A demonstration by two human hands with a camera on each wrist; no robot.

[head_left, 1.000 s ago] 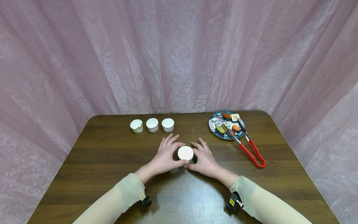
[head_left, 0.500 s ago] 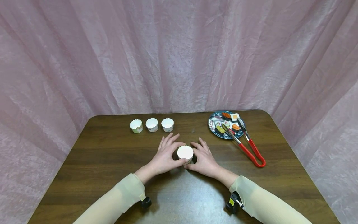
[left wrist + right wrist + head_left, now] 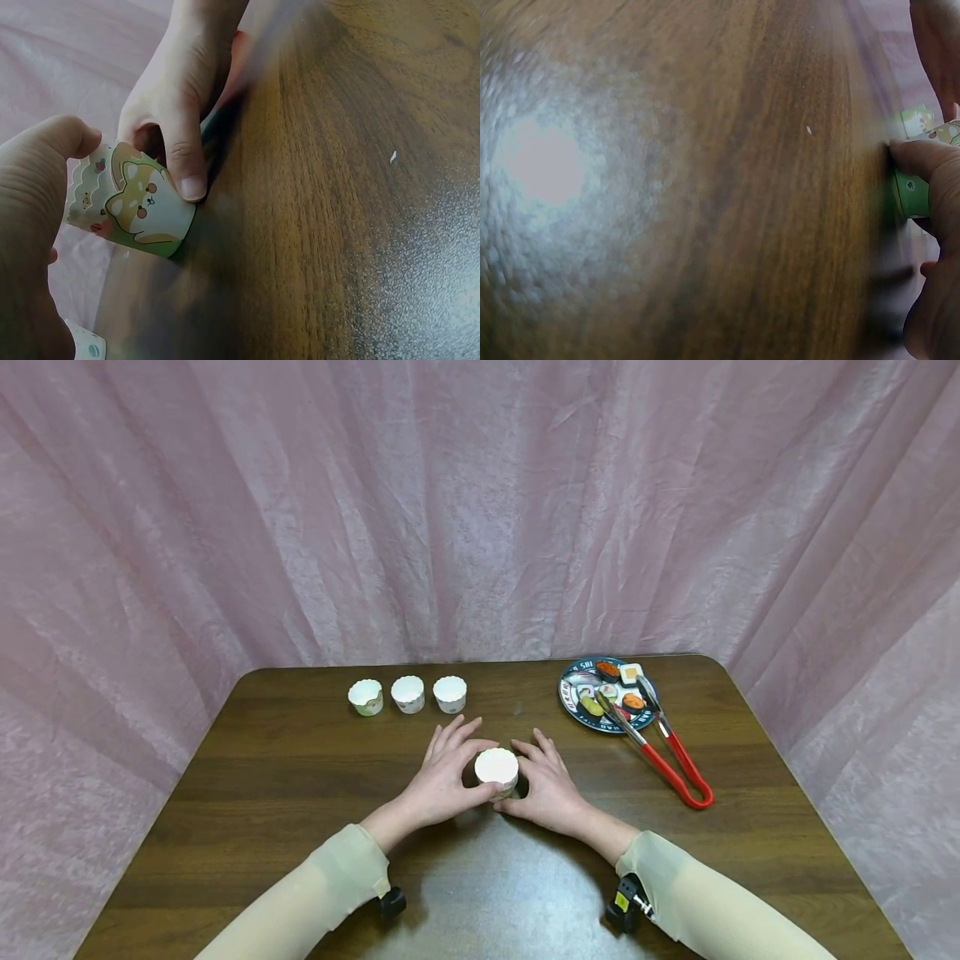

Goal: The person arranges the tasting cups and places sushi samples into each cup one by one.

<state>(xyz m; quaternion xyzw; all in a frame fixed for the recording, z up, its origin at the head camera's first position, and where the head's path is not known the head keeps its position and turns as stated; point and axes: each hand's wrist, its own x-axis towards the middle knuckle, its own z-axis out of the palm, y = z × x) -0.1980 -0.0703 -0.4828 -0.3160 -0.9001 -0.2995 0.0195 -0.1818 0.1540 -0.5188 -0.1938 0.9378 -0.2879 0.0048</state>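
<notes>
Between my two hands is a paper baking cup (image 3: 497, 767), white inside with a scalloped rim. In the left wrist view the cup (image 3: 146, 206) shows a dog picture and green base, with layered scalloped edges near the rim. My left hand (image 3: 448, 781) holds it by the upper part, thumb at the rim. My right hand (image 3: 551, 787) grips it lower down, its thumb pressed on the side near the base. In the right wrist view, green cup side (image 3: 911, 184) shows by the fingers. The far fingers are partly hidden.
Three white-lined baking cups, the left one (image 3: 366, 697), the middle one (image 3: 408, 695) and the right one (image 3: 450, 695), stand in a row behind my left hand. At back right, red-handled tongs (image 3: 678, 768) lie across a round plate (image 3: 573, 703) of sushi pieces. A pink curtain (image 3: 480, 527) hangs behind the table.
The cup's rim has risen very slightly between my hands, so a little more of its side shows. Both hands stay almost in place; the other cups, plate and tongs have not moved.
</notes>
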